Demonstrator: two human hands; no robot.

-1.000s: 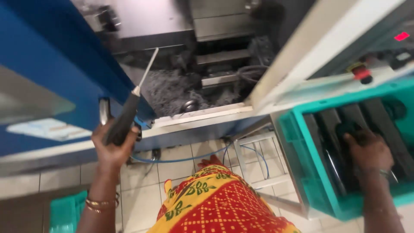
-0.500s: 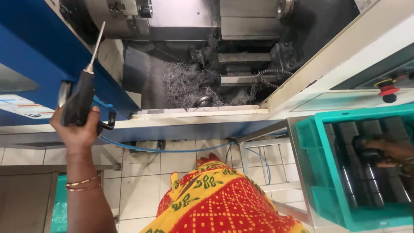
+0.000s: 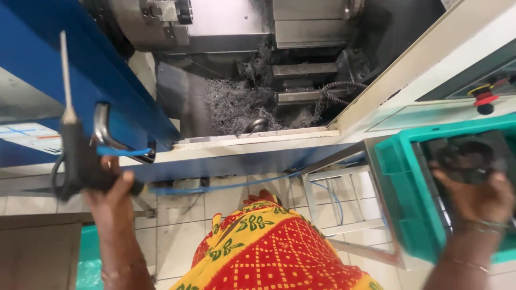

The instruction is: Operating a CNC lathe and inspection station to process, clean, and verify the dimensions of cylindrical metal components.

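My left hand grips a black air blow gun with a long thin nozzle pointing up, in front of the blue machine door. A blue hose runs from the gun along the machine's front. At the far right, over a teal plastic crate, my right hand holds a dark round metal part. The open machine bay holds a chuck and a heap of metal swarf.
A red emergency stop button sits on the control panel at the right. A metal frame stand stands on the tiled floor below. My red and yellow patterned garment fills the bottom centre. A teal bin is at the lower left.
My left hand has carried the blow gun further left and lower, away from the machine bay. My right hand has lifted the dark part up from inside the crate.
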